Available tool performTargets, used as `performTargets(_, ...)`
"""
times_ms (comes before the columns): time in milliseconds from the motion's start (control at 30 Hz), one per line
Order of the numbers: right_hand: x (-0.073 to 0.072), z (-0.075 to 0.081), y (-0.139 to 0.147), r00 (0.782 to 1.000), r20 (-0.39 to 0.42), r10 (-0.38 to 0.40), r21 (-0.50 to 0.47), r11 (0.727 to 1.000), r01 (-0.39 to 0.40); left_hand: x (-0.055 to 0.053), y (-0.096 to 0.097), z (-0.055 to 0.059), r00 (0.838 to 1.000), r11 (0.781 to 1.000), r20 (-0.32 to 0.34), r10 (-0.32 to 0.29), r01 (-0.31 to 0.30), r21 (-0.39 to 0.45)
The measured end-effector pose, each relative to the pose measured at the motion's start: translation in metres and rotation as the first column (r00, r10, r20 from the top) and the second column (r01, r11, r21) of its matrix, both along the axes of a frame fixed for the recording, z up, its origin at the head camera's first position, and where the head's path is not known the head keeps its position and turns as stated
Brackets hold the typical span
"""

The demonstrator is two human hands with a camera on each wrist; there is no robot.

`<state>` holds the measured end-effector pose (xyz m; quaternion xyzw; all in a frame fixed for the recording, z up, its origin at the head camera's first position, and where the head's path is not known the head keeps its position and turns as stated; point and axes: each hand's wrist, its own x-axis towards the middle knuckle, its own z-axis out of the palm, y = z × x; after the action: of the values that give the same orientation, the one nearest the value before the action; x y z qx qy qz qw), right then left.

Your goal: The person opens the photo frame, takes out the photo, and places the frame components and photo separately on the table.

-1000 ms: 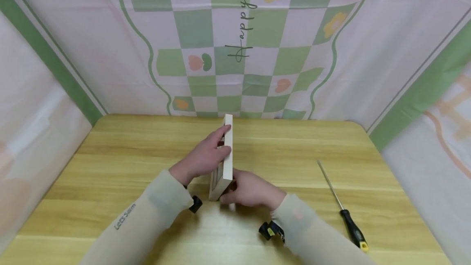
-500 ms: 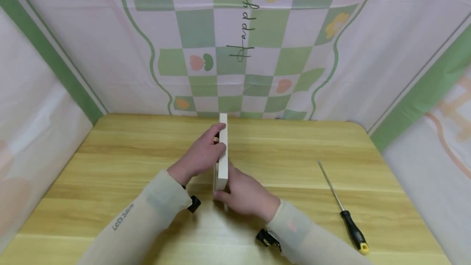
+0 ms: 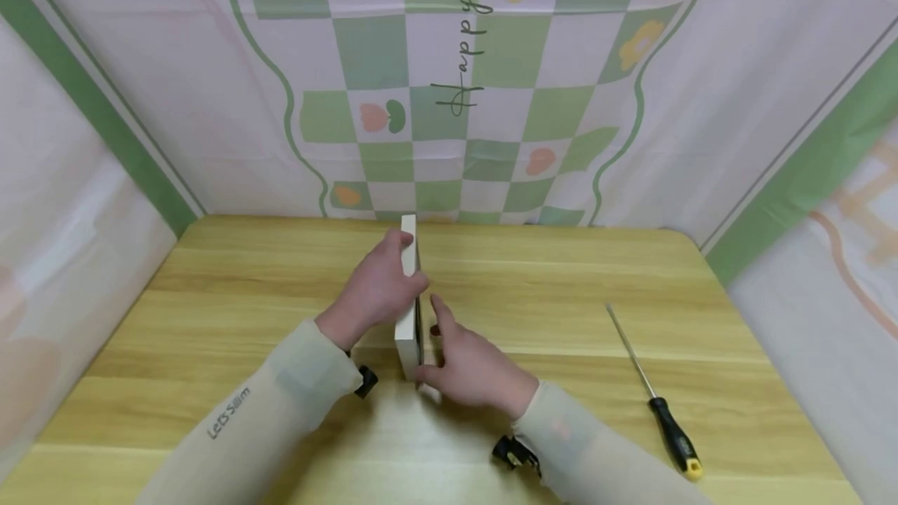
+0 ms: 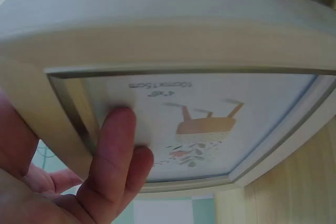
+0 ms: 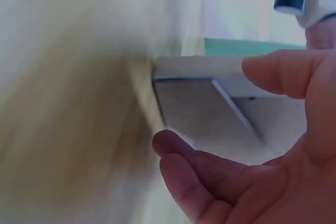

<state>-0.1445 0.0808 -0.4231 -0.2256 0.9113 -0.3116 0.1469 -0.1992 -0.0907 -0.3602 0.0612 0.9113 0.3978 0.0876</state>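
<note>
A pale picture frame (image 3: 405,327) stands on edge at the middle of the table. Over its top edge, my left hand (image 3: 375,280) grips it, thumb on the right side. In the left wrist view, fingers lie across the front, where a printed insert (image 4: 207,124) shows a stool-like drawing and size text. My right hand (image 3: 480,361) is beside the near lower corner. Its thumb rests at the frame's edge, and its other fingers are spread loosely off the back panel (image 5: 194,106), visible in the right wrist view.
To the right, a screwdriver (image 3: 672,431) with a black and yellow handle lies on the wooden table (image 3: 533,279). A checked, flower-printed cloth (image 3: 491,115) hangs behind the table's back edge, with more cloth at both sides.
The frame has moved left and turned so its back side faces my right hand more. My right hand's fingers have come away from the frame's back; the left hand still grips the top.
</note>
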Motion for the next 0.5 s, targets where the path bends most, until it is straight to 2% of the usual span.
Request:
performTargets(167, -0.009, -0.005, 0.01, 0.982, 0.176, -0.066, -0.103, 0.991, 0.086, 0.002, 0.001, -0.001, 1.0, 1.0, 0.016, 0.026, -0.026, 0.018)
performTargets(267, -0.014, -0.007, 0.014, 0.951, 0.294, -0.09, -0.192, 0.97, 0.151, 0.002, -0.001, -0.002, 0.999, 0.999, 0.018, 0.042, -0.042, 0.029)
performTargets(333, -0.016, -0.008, 0.016, 0.925, 0.367, -0.096, -0.263, 0.943, 0.202, 0.002, -0.002, -0.002, 0.999, 0.998, 0.019, 0.051, -0.052, 0.036)
performTargets(433, -0.019, -0.01, 0.019, 0.873, 0.478, -0.095, -0.368, 0.881, 0.297, 0.003, -0.003, -0.002, 0.998, 0.997, 0.025, 0.064, -0.065, 0.04)
performTargets(500, -0.021, -0.011, 0.021, 0.846, 0.525, -0.093, -0.407, 0.845, 0.346, 0.003, -0.003, -0.003, 0.997, 0.996, 0.033, 0.072, -0.073, 0.046)
